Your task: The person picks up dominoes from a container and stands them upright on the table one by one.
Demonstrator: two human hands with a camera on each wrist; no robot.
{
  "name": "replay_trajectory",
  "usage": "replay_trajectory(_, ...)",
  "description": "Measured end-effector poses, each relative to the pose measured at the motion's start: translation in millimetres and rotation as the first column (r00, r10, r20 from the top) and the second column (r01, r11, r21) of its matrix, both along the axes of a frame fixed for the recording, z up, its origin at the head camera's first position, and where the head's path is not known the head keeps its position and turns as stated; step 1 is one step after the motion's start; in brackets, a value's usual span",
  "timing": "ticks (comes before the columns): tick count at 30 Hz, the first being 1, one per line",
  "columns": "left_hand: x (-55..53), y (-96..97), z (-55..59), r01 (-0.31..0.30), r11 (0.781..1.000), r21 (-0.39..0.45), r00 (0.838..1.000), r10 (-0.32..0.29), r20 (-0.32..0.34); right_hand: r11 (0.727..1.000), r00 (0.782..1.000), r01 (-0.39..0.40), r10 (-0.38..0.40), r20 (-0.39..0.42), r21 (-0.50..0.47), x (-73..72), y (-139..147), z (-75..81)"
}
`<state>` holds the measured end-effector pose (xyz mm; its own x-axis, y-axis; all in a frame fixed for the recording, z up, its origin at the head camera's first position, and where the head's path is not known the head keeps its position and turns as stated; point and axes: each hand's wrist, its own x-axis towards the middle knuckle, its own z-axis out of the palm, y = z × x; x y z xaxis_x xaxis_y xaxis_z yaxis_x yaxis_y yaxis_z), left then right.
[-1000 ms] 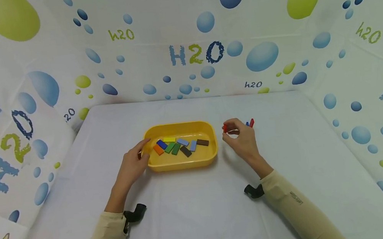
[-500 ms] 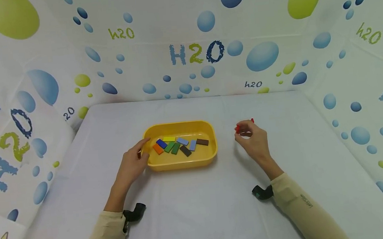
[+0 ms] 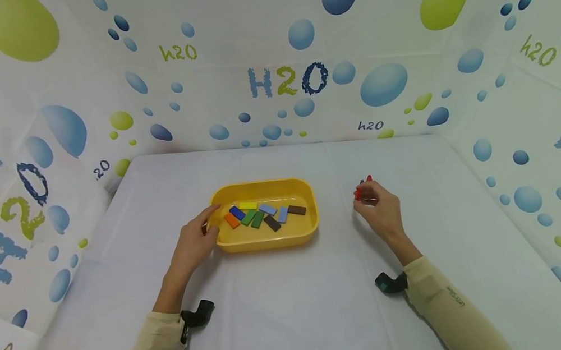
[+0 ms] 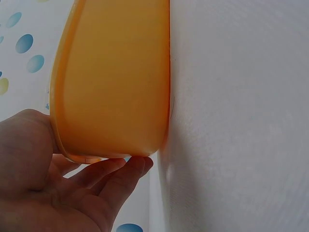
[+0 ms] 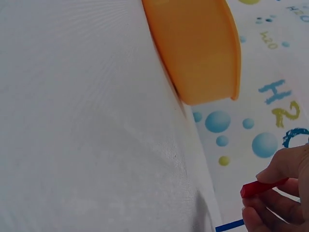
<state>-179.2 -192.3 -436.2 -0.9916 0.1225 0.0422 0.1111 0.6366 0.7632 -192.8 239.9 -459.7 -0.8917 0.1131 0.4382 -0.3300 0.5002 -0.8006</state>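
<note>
Right hand (image 3: 382, 207) has shifted rightward, off from the shallow yellow plastic tray (image 3: 267, 244), taking along a short red stick-shaped piece (image 5: 256, 189); tray looks unmoved. White cloth-covered surface (image 3: 293, 309) under everything. Tray sits centre-left on it. Left hand (image 3: 196, 239) holds tray's left end, fingers on rim and outer wall. Flat multicoloured rectangular tiles (image 3: 258, 219) lie inside tray. Right fingers pinch the red piece, well apart from tray, near a second red piece (image 3: 369, 177) and thin blue stick (image 5: 229, 225). Judging by that, handling is mid-transfer, nothing set down yet.
</note>
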Motion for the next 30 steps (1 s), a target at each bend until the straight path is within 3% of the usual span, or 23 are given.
replay_trajectory(7, -0.8, 0.4, -0.9, 0.005, 1.0, 0.002, 1.0, -0.005, -0.014, 0.999, 0.998, 0.04, -0.039, 0.048, -0.013, -0.5, 7.8, -2.9)
replay_trajectory(30, 0.3, 1.6, 1.1, -0.003, 1.0, -0.006, 1.0, 0.003, -0.001, 0.997, 0.989, 0.028, -0.039, 0.141, 0.078, -4.3, 12.0, -13.7)
